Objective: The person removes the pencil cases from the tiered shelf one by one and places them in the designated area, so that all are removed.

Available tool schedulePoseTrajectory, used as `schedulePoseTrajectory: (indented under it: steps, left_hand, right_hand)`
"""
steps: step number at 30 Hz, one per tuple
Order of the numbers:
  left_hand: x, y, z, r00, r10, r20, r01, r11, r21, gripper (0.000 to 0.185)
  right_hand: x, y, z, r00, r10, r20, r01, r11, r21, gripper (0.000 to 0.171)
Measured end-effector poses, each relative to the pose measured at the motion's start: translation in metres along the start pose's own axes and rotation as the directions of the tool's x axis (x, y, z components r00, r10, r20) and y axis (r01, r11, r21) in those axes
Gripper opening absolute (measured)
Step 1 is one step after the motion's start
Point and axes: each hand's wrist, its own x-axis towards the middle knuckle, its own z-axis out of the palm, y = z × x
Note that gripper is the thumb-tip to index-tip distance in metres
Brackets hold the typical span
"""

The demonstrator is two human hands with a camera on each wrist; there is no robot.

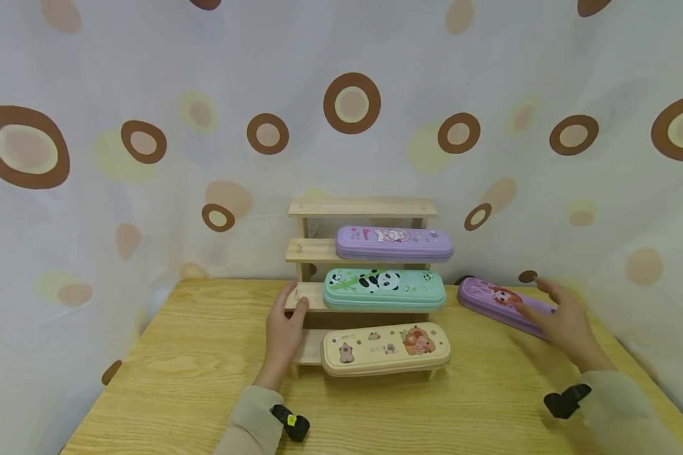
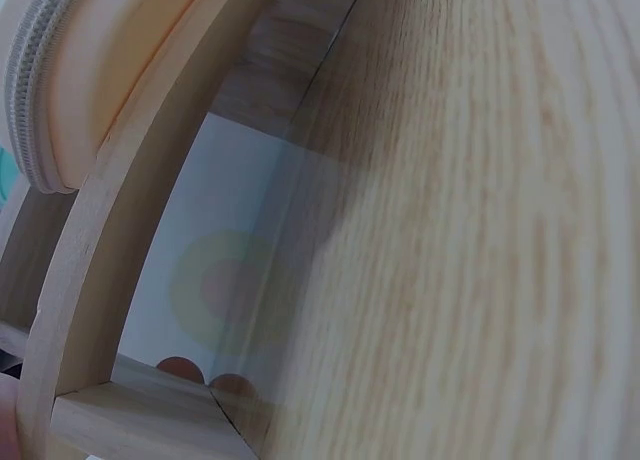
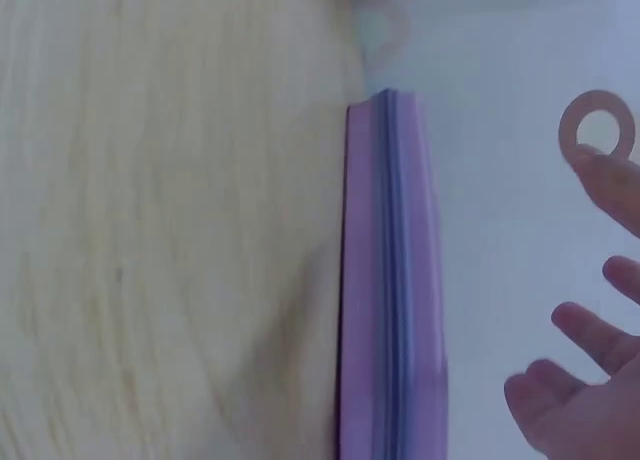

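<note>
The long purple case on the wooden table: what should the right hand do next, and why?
Perhaps the right hand should gently grip the long purple case: its fingers are spread close to it, and three other cases sit on the pale wooden stepped stand.

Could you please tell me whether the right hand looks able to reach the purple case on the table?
Probably yes: the right hand is close to the purple case, fingers spread and apparently empty, with nothing visible in the way.

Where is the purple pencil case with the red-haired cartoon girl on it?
In the head view, that purple pencil case lies on the table, right of the wooden rack, with the right hand at its right end.
</note>
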Motion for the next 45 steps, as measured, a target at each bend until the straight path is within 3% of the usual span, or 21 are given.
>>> schedulePoseTrajectory:
  steps: [5,12,20,28,34,45]
  left_hand:
    - [0.000,0.000,0.000,1.000,0.001,-0.004,-0.001,1.000,0.001,0.047]
    - [0.000,-0.001,0.001,1.000,0.008,-0.003,-0.008,1.000,-0.001,0.046]
    - [-0.001,0.000,0.001,1.000,0.006,-0.007,-0.006,1.000,-0.007,0.046]
    - [-0.001,0.001,0.001,1.000,0.001,-0.010,-0.001,1.000,-0.010,0.047]
    - [0.000,-0.001,0.000,1.000,0.002,-0.008,-0.002,1.000,-0.016,0.048]
    - [0.000,-0.002,0.001,1.000,0.006,-0.018,-0.006,1.000,0.003,0.047]
  right_hand:
    - [0.005,-0.018,0.002,0.998,-0.058,-0.010,0.059,0.994,0.096,0.073]
    - [0.012,-0.043,0.009,0.996,-0.079,-0.032,0.083,0.983,0.165,0.071]
    - [0.020,-0.077,0.016,0.991,-0.132,0.004,0.125,0.946,0.299,0.072]
    - [0.030,-0.110,0.023,0.988,-0.151,0.040,0.134,0.952,0.276,0.071]
    - [0.042,-0.117,0.039,0.981,-0.188,0.047,0.164,0.932,0.322,0.073]
    - [0.057,-0.132,0.055,0.981,-0.173,0.091,0.135,0.934,0.330,0.081]
